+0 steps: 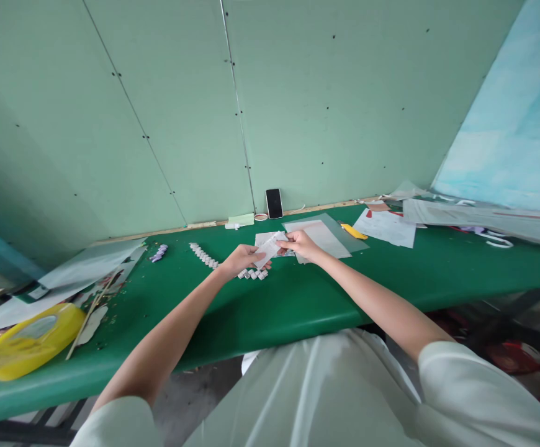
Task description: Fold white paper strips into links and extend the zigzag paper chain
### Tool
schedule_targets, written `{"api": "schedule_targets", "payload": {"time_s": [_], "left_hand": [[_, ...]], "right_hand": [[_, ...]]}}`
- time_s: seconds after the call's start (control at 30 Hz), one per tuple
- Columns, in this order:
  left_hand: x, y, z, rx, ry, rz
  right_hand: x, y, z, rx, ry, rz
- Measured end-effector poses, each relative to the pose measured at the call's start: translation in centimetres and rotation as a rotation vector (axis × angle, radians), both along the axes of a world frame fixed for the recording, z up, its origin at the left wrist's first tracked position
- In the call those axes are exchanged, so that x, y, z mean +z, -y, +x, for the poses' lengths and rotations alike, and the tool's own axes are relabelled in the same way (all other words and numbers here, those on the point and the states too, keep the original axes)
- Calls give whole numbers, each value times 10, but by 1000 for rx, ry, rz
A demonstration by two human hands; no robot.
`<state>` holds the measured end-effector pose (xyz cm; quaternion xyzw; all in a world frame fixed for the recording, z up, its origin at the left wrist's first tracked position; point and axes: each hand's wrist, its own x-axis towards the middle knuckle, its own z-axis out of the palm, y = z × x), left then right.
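A small white piece of paper is stretched at a slant between my two hands, above the middle of the green table. Its lower left part is pinched by my left hand, the fingers partly behind it. At its upper right end, my right hand grips it between thumb and fingers. Just below my left hand lies a row of small whitish folded pieces. Another zigzag row of such pieces runs off to the left. Beyond my right hand, whitish sheets lie stacked.
A phone leans against the wall beside a tape roll. A yellow cutter and printed papers lie to the right. At left are a small purple piece, a thin stick and a large yellow object.
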<state>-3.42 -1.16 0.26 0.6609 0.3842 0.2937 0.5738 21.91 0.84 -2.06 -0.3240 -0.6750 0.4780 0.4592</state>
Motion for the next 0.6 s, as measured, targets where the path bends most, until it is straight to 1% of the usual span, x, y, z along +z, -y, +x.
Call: {"api": "schedule_targets", "payload": {"time_s": [0.13,0.27,0.6], "left_hand": [[1,4,3,-11,42,10],[5,9,5,18,14,52],[9,13,8,40,-28,124]], "right_hand": [[1,0,0,25,35,18],[-1,-1,0,42,31,31],[-2,-1,-1,12,16,57]]}}
